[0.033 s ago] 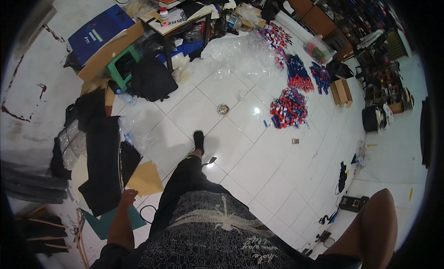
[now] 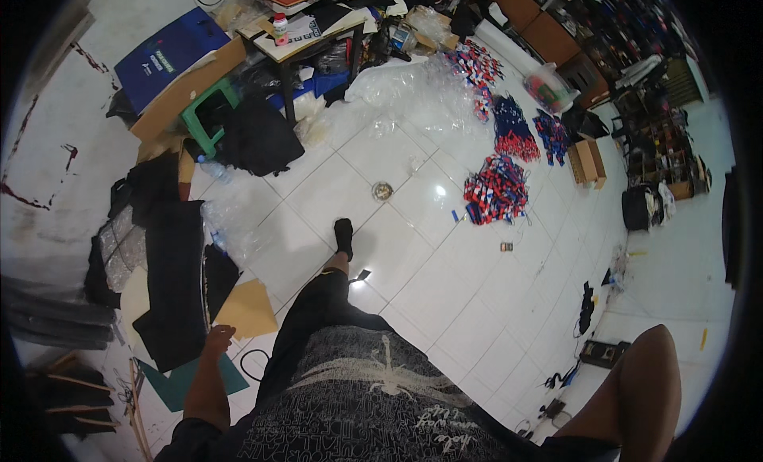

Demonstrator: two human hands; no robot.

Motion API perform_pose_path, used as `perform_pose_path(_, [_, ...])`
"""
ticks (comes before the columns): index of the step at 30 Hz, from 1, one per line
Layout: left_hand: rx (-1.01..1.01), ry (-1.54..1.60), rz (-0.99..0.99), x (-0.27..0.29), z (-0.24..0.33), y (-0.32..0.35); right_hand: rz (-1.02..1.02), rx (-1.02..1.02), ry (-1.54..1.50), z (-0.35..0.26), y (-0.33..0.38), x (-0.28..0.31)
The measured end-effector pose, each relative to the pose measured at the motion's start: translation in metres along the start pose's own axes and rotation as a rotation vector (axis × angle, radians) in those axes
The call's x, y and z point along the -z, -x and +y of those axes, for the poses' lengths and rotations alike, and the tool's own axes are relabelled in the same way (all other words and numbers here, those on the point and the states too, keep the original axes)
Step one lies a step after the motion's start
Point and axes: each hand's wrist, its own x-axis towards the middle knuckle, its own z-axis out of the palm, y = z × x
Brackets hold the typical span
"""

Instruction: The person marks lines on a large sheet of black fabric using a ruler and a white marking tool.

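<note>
My left hand [image 2: 221, 335] hangs low at the left, its fingers loosely bent with nothing visible in them. It is nearest to a long black sheet of material [image 2: 176, 279], a tan sheet [image 2: 247, 309] and a dark green sheet [image 2: 191, 382] on the floor. My right arm [image 2: 653, 382] bends at the elbow at the lower right, and its hand is out of the picture. One foot in a black sock [image 2: 343, 238] stands on the white tiles, ahead of my dark printed shirt [image 2: 373, 398].
Ahead lies a small round dish [image 2: 382, 192]. Red, white and blue strap bundles [image 2: 497, 190] lie to the right, near an open cardboard box [image 2: 588, 162]. Clear plastic sheeting [image 2: 413, 92] spreads before a cluttered table [image 2: 298, 45]. A green stool [image 2: 199, 124] stands at the left.
My socked foot is slightly farther forward, closer to the round dish. The view has shifted a little; my arms look the same.
</note>
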Motion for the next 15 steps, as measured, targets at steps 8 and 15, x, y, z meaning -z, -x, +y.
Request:
perform_pose_path(8, [-0.343,-0.435,0.112,0.002,0.214,-0.108,-0.017,0.028,-0.019,0.062,0.108,0.139])
perform_pose_path(15, [-0.634,0.108,0.155,-0.027,0.490,-0.050,-0.129,0.010,-0.060,0.077,0.157,0.226])
